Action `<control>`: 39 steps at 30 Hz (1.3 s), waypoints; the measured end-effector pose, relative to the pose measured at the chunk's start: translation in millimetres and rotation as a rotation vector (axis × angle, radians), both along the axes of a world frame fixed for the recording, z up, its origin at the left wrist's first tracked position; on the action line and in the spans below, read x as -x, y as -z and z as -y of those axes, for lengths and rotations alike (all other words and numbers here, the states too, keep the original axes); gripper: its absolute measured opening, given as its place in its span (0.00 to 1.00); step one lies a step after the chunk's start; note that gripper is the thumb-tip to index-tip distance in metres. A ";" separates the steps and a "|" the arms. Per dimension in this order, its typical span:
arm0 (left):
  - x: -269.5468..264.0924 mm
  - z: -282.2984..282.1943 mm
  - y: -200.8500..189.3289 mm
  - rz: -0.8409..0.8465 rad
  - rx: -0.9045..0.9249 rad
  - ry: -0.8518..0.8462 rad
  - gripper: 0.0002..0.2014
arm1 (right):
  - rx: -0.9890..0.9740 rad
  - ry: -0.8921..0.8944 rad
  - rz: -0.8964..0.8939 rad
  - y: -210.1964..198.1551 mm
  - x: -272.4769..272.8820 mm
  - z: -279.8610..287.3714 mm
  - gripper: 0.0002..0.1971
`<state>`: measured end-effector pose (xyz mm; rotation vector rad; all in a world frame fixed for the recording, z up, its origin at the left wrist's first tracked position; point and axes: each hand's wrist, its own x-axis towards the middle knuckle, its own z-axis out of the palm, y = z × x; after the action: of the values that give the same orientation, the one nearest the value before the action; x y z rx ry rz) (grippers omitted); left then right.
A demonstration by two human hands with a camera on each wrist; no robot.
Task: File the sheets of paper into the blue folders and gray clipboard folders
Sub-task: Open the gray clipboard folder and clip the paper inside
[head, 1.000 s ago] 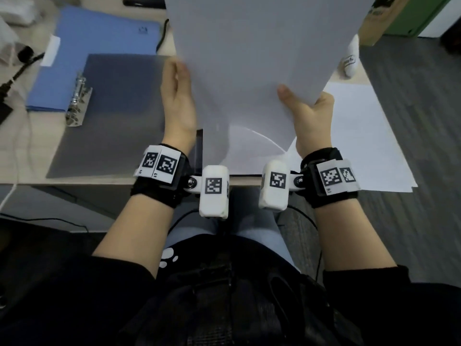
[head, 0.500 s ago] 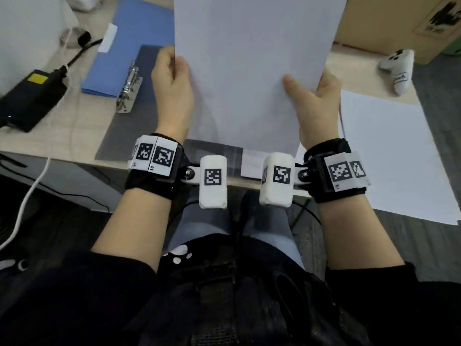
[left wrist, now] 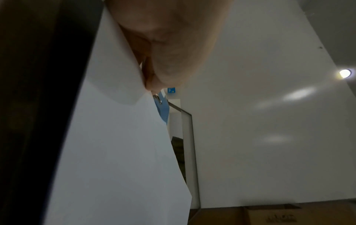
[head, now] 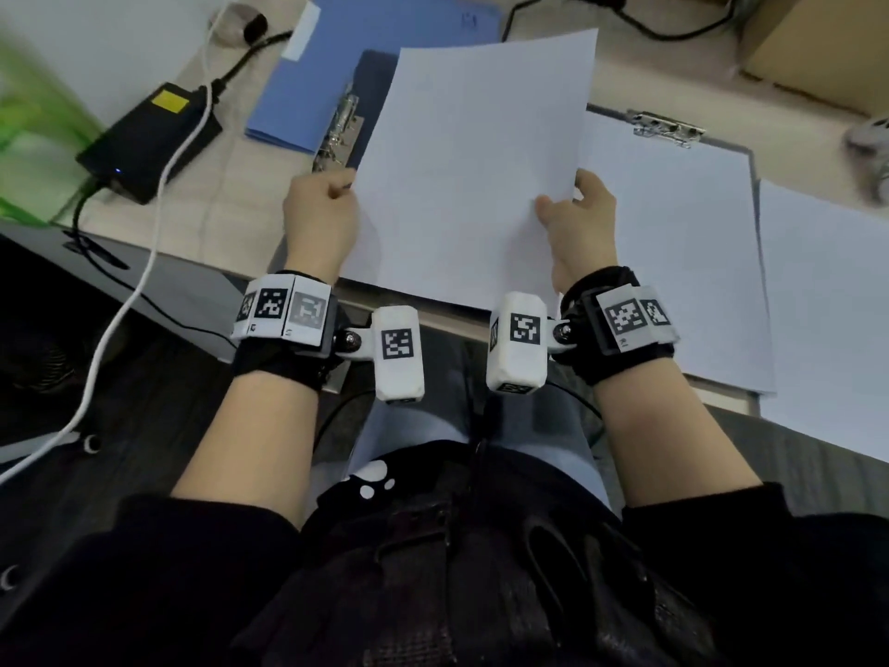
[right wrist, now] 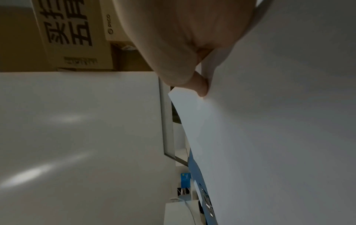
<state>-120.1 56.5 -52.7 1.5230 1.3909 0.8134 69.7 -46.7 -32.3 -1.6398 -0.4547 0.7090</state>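
I hold a stack of white sheets point(head: 476, 161) above the desk by its two side edges. My left hand point(head: 321, 209) pinches the left edge, my right hand point(head: 582, 214) pinches the right edge with the thumb on top. Under the sheets lies a gray clipboard folder point(head: 369, 69) with a metal clip point(head: 339, 132) on its left side. A blue folder point(head: 385, 55) lies behind it. To the right a second gray clipboard folder point(head: 750, 156) holds white paper point(head: 673, 243) under its clip point(head: 666, 126). The wrist views show the held sheets point(left wrist: 115, 152) point(right wrist: 279, 121) close up.
A black power brick point(head: 149, 137) with cables sits at the left of the desk. Loose white sheets point(head: 827, 320) lie at the far right. A cardboard box point(head: 818, 45) stands at the back right. The desk's front edge point(head: 433, 320) runs just past my wrists.
The sheets have come down from upright in front of the camera to a flatter tilt over the gray folder. My view has swung, and the right clipboard folder with paper now shows.
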 end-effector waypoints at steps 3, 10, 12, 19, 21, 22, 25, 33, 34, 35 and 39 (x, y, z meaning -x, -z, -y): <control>7.1 -6.1 -2.7 -0.129 -0.027 -0.027 0.15 | 0.002 0.004 -0.013 2.9 7.3 -8.3 0.17; 25.2 -15.5 -0.1 -0.211 -0.059 -0.084 0.16 | 0.002 0.009 -0.036 6.0 24.2 -22.3 0.24; 28.3 -16.9 0.6 -0.186 -0.048 -0.094 0.16 | 0.011 0.010 -0.038 5.9 26.9 -24.2 0.24; 34.1 -18.5 -0.9 -0.166 -0.090 -0.102 0.15 | 0.097 0.004 0.059 8.1 32.6 -29.6 0.28; 36.9 -22.3 2.1 -0.138 -0.095 -0.081 0.14 | 0.104 -0.004 0.097 13.0 31.7 -30.9 0.31; 38.5 -22.6 1.9 -0.131 -0.091 -0.071 0.14 | 0.105 -0.008 0.115 15.0 31.2 -31.6 0.33; 42.7 -25.3 7.0 -0.081 -0.106 -0.066 0.11 | 0.109 -0.023 0.154 20.1 29.4 -34.1 0.34; 41.4 -12.6 10.8 -0.101 -0.208 -0.133 0.08 | 0.209 -0.086 0.271 8.4 37.3 -31.6 0.35; 41.1 -11.3 9.9 -0.120 -0.209 -0.149 0.07 | 0.220 -0.091 0.285 6.9 37.1 -31.0 0.36; 40.8 -11.0 10.5 -0.137 -0.212 -0.160 0.07 | 0.236 -0.098 0.296 6.3 36.3 -30.2 0.38; 40.0 -9.8 10.7 -0.149 -0.211 -0.170 0.07 | 0.267 -0.113 0.376 9.6 34.4 -28.8 0.47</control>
<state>-160.1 66.2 -63.4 1.6704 1.6017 0.9936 35.2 -17.9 -41.9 -2.0241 -0.7521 0.5602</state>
